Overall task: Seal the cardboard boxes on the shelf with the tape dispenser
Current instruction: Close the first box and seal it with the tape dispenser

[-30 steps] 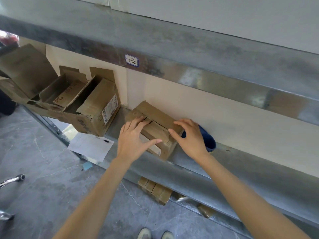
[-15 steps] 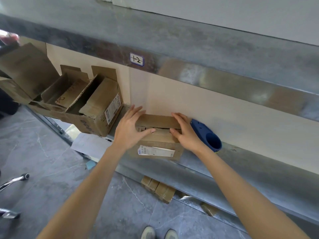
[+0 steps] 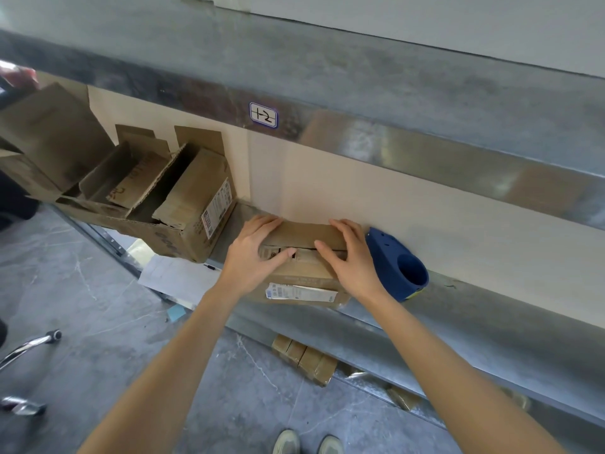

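Cardboard box (image 3: pixel 304 235) sits on the metal shelf (image 3: pixel 458 326), up against the far wall. We've got our left hand (image 3: pixel 253 257) and right hand (image 3: pixel 352 262) flat on top, fingers straight, pressing the flaps down and gripping nothing. Blue tape dispenser (image 3: pixel 391 270) lies just right of it, and the open cardboard boxes (image 3: pixel 183 217) stand to the left.

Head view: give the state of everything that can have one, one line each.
small cardboard box: flaps folded shut, no tape visible.
large cardboard box: flaps open.
tape dispenser: lying on the shelf, unheld.
left hand: flat, pressing small cardboard box.
right hand: flat, pressing it too.
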`<state>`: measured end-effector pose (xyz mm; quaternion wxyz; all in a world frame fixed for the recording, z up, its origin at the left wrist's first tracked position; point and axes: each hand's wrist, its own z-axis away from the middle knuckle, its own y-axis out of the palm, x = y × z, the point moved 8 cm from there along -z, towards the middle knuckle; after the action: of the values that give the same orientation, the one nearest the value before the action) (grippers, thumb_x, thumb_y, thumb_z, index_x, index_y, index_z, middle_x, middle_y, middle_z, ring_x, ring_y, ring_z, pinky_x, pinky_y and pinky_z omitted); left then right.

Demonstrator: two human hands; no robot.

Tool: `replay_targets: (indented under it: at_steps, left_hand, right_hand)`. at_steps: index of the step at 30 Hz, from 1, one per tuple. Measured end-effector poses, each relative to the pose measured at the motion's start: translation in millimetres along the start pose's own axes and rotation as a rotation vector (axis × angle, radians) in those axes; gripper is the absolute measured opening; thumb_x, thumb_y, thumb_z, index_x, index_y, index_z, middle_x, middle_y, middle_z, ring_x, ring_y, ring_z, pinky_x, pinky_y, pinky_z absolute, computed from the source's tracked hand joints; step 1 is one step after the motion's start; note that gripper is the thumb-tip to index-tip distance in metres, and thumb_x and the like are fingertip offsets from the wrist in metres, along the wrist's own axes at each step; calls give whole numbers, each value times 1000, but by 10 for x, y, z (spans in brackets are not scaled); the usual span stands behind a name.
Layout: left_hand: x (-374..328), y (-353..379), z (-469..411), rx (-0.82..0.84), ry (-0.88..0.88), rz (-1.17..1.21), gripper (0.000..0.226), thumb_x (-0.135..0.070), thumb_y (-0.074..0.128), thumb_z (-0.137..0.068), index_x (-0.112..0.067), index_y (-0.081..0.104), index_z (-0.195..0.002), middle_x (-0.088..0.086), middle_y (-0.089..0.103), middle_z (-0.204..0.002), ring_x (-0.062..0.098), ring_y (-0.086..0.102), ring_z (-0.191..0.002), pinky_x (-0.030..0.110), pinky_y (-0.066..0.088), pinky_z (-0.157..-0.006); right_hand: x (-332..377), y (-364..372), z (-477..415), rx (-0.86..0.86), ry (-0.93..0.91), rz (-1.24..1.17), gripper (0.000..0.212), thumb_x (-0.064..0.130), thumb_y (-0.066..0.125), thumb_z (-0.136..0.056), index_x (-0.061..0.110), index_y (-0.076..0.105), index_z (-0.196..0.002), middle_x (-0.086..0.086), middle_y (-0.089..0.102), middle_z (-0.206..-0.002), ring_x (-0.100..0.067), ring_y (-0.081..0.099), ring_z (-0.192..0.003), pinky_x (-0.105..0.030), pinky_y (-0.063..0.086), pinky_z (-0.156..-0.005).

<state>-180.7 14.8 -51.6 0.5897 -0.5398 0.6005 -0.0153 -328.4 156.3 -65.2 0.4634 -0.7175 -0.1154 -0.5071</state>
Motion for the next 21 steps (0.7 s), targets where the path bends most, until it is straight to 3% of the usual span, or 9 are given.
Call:
replay_targets:
  at_steps: [4,8,14,18,21]
  left_hand:
    - [-15,26,10,69,39,-78,90,-76,56,-76,-17,50,-144,-6,45,-150,-3,22,-141,51,27,-120]
    - [-29,26,41,112,58,-94,105,-88,47,-72,-18,43,-149,-6,38,-155,-7,12,-143,48,21,-123]
    - [-34,32,32,140,51,-119,110,-91,47,-69,-17,42,-150,-4,38,-155,-7,12,-142,50,22,-122]
    - [-35,4,56,107,33,-78,109,-89,52,-67,-18,44,-149,-13,38,-151,-20,7,-138,48,21,-123]
    - [-10,4,107,95,45,-29,110,-86,61,-62,-21,43,-150,-21,32,-151,-13,9,-144,49,21,-123]
  right_hand:
    - [5,13,-7,48,-27,58,72,50,66,-89,23,37,-149,13,29,-147,-5,29,-136,-28,30,-115]
    - [51,20,25,61,-62,110,84,59,71,-79,25,37,-148,13,31,-145,-6,28,-136,-33,28,-116]
    - [79,7,26,104,-67,143,93,61,76,-72,25,38,-149,11,31,-145,-8,26,-136,-35,28,-117]
    - [70,10,38,91,-63,120,98,64,78,-66,25,40,-148,16,31,-142,-6,26,-137,-34,27,-118]
    - [114,9,91,66,-134,75,101,68,78,-60,27,44,-146,20,33,-140,-4,28,-136,-32,28,-117]
